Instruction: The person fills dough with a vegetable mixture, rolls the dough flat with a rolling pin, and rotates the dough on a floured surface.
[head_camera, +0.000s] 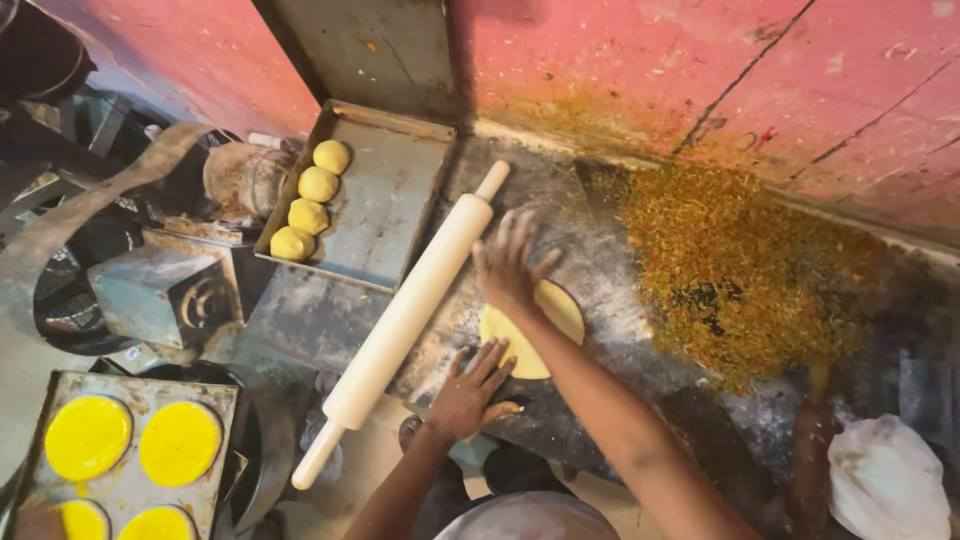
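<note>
Flattened yellow dough disc (535, 335): lying flat on the floured dark work surface (600, 260), just right of the long pale rolling pin (405, 315).

Right hand (508, 262): fingers spread and released, palm down over the far edge of the disc, touching or just above it; exact contact unclear through motion blur. Nothing grasped.

Left hand (472, 392): fingers splayed, resting flat on the work surface at the near-left edge of the disc. Nothing grasped.

Handling, judged from appearance: thin, soft, light, easily stretched or torn; flour dusting likely to limit sticking. Best lifted with flat open fingers slid under the rim, supported from both sides, not pinched at one point.

Beyond the rolling pin, far-left of the disc: metal tray (400, 190) holding four yellow dough balls (312, 200) in a row. Near-left of the disc: second tray (125, 480) with flat yellow rounds (180, 443). Right of the disc: heap of chopped greenish-orange filling (740, 270). Near-right: white bag (885, 480).
</note>
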